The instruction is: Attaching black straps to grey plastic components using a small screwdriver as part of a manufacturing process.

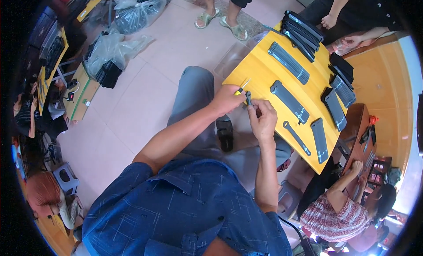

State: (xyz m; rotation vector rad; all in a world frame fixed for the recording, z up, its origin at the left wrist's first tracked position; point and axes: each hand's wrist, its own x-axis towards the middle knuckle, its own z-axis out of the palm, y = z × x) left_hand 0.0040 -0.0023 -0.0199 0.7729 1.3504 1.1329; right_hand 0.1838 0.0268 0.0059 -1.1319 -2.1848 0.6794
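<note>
My left hand (227, 99) is closed around a small screwdriver (239, 91) with a yellow and black handle, its thin metal shaft pointing up and to the right. Just beside it, my right hand (263, 119) pinches the end of a dark strip (248, 98) with a rounded tip; the rest of that strip is hidden by the fingers. Both hands are close together over my lap, at the left edge of the yellow table (246, 71). Nearest on the tabletop are a single black strip with a ring-shaped end (297, 138) and a stack of black strips (289, 101).
More black strip stacks (288, 62) lie across the table, with a bundle of black pouches (302, 33) at its far end. A person stands ahead in sandals (233, 29); others sit to the right. Plastic bags (114, 53) sit by a cardboard box (81, 95) at left.
</note>
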